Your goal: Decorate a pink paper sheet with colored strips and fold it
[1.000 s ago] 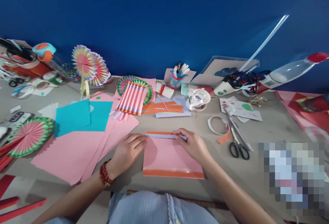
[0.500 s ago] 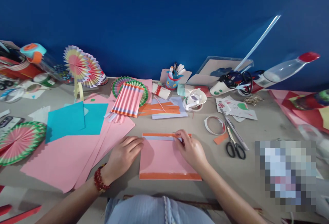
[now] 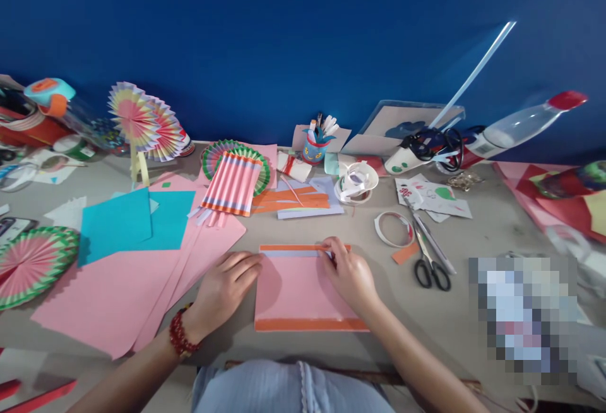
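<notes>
In front of me a pink paper sheet (image 3: 298, 290) lies flat on the table. Along its near edge runs an orange border (image 3: 307, 324); its far edge carries a lavender band (image 3: 288, 253) and an orange paper strip (image 3: 284, 247). My left hand (image 3: 231, 283) rests flat at the sheet's upper left edge, fingers stretched out, with a red bead bracelet (image 3: 184, 334) on its wrist. At the far right part of the strip, my right hand (image 3: 349, 271) has its fingers bent and pinched on the strip; they cover some of it.
Scissors (image 3: 430, 268) and a tape roll (image 3: 392, 230) lie to the right. Behind the sheet are orange paper strips (image 3: 303, 199) and a pleated pink paper (image 3: 233, 184). Blue sheets (image 3: 165, 220) cover large pink sheets (image 3: 104, 293) at left. A blue wall (image 3: 303, 34) stands behind.
The view has shifted slightly, so everything sits a little further left. Both hands keep nearly the same places on the sheet and strip.
</notes>
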A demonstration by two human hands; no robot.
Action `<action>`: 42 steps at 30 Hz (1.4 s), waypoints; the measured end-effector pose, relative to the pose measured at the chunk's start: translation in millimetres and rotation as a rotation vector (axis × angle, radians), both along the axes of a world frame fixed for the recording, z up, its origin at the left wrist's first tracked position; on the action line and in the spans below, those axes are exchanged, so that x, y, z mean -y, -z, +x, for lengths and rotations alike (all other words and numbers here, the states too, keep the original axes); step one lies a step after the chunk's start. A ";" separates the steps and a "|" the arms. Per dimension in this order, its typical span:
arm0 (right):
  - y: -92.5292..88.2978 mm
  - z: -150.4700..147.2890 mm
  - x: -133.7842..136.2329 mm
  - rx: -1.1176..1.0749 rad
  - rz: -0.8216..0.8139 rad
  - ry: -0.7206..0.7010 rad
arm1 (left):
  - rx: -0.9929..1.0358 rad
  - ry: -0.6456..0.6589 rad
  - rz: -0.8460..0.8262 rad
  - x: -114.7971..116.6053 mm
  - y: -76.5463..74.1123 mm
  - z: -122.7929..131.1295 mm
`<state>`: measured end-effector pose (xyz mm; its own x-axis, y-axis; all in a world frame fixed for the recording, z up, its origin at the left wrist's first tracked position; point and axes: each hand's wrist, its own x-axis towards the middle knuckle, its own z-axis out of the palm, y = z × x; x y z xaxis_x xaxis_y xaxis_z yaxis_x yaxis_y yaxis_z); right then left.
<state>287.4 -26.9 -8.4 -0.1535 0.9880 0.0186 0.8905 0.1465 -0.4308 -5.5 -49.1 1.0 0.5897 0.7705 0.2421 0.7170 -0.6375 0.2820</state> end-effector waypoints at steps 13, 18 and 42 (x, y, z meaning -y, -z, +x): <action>-1.5 -1.9 -1.2 0.037 -0.024 0.006 | 0.008 0.001 0.014 -0.6 -2.6 0.6; -2.2 -1.9 -1.3 0.046 -0.030 -0.006 | -0.002 -0.005 0.013 -0.2 -1.2 0.2; -4.8 19.4 1.2 0.037 0.069 0.077 | 0.004 -0.002 -0.025 -1.2 0.4 -1.8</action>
